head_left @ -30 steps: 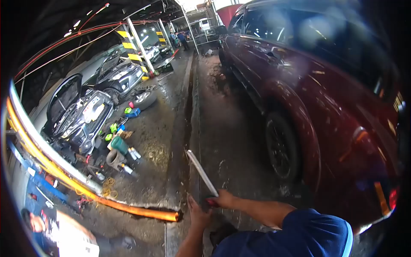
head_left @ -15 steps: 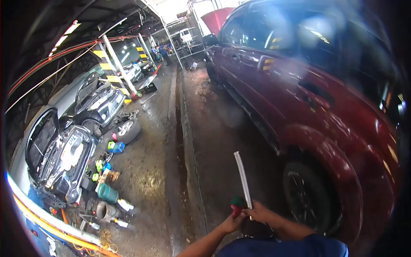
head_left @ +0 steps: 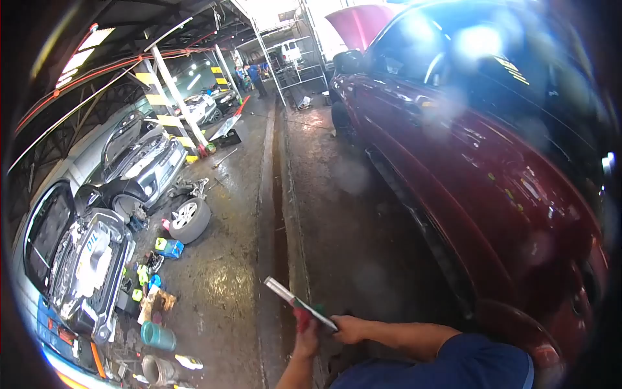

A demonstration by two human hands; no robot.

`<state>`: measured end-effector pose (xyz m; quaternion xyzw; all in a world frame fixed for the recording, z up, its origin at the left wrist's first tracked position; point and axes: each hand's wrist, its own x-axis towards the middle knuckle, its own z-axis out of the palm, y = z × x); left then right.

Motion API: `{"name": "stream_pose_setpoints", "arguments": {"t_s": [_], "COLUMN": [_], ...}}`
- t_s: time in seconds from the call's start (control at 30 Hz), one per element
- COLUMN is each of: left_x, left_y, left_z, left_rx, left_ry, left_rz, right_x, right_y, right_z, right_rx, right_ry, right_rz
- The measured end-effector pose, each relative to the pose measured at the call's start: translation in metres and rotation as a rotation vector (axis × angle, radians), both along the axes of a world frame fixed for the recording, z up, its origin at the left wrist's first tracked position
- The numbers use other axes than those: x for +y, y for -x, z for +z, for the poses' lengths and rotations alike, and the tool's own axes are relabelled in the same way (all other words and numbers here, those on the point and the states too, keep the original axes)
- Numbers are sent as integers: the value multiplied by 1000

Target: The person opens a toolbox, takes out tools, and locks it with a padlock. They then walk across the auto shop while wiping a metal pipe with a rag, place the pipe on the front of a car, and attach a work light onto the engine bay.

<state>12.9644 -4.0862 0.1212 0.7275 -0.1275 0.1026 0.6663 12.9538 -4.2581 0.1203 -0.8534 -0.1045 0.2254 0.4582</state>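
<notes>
My right hand (head_left: 350, 329) is closed round the near end of a long pale metal bar (head_left: 283, 291), which points up and to the left. Close beside it, my left hand (head_left: 307, 338) is wrapped round a small red and green object (head_left: 302, 318) at the bar's middle; what the object is I cannot make out. Both hands are low in the view, in front of the blue sleeve and shirt. To their right stands a dark red vehicle (head_left: 453, 188).
A drainage channel (head_left: 278, 207) runs along the wet floor. On the left are cars with open hoods (head_left: 94, 259), a loose wheel (head_left: 190, 220), a green container (head_left: 158, 336) and bottles. Striped pillars (head_left: 162, 107), a metal scaffold (head_left: 300, 74) and people (head_left: 255, 76) stand farther back.
The bar has swung from nearly upright to tilted left, and both hands have shifted left. The view has moved forward along the red vehicle; its rear wheel has dropped out of sight.
</notes>
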Motion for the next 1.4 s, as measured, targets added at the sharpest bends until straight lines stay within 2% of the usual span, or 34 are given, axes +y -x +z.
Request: {"name": "stream_pose_setpoints", "arguments": {"t_s": [0.03, 0.07, 0.13, 0.2, 0.27, 0.33, 0.37, 0.43, 0.57, 0.6, 0.63, 0.7, 0.73, 0.77, 0.83, 0.9, 0.93, 0.97, 1.03, 1.13, 1.23, 1.27, 1.3, 1.37, 1.4], "left_x": [-8, -15, -35, -45, -55, -73, -80, -85, -110, -118, -128, -134, -129, -123, -66, -80, -58, -45, -45, -51, -37, -38, -38, -79, -100], "left_y": [-36, -84, -165, -247, -322, -394, -441, -531, -669, -701, -733, -788, -813, -842, -922, -937, -970, -995, -1038, -1123, -1253, -1299, -1343, -1399, -1433], "left_z": [-5, -5, -10, -7, 22, 57, 58, 53, 13, 11, 11, 26, 42, 45, -25, 61, 33, 27, 43, 46, -13, -34, -59, -17, -1], "left_rx": [-285, -297, -34, 28, 54, -370, -376, 104, -50, 72, 69, 266, 382, 395, 415, 510, 447, 439, 463, 534, 711, 736, 760, 787, 770], "left_ry": [-393, -396, -159, -75, 2, -325, -324, 89, -130, 64, 70, 383, 346, 420, 477, 571, 650, 688, 876, 958, 859, 875, 776, 615, 626], "left_rz": [103, 100, 218, 197, 170, 303, 299, 156, 156, 126, 138, 235, 302, 357, 357, 476, 432, 303, 298, 278, 268, 225, 177, 104, 84], "right_x": [7, 5, -13, -33, -49, -76, -89, -112, -152, -158, -169, -183, -187, -192, -202, -210, -214, -218, -228, -240, -258, -267, -280, -307, -323], "right_y": [-37, -81, -148, -210, -265, -317, -346, -401, -536, -571, -608, -682, -715, -747, -812, -868, -897, -929, -993, -1097, -1208, -1239, -1266, -1309, -1328], "right_z": [-1, 3, 20, 34, 49, 67, 67, 65, 45, 37, 34, 39, 45, 50, 58, 61, 64, 66, 62, 43, -8, -26, -38, -46, -53], "right_rx": [-36, -47, -104, 16, 101, -55, -60, 85, 102, 91, 76, 44, 22, 38, 2, 8, 29, 49, 79, 120, 122, 157, 201, 303, 196], "right_ry": [3, 0, -38, 22, 75, 104, 103, 62, 62, 66, 74, 123, 177, 174, 204, 209, 195, 181, 191, 204, 313, 348, 387, 397, 426], "right_rz": [82, 77, 177, 135, 85, 81, 77, 109, 96, 106, 117, 157, 187, 198, 287, 303, 324, 343, 333, 307, 279, 205, 135, 18, -52]}}
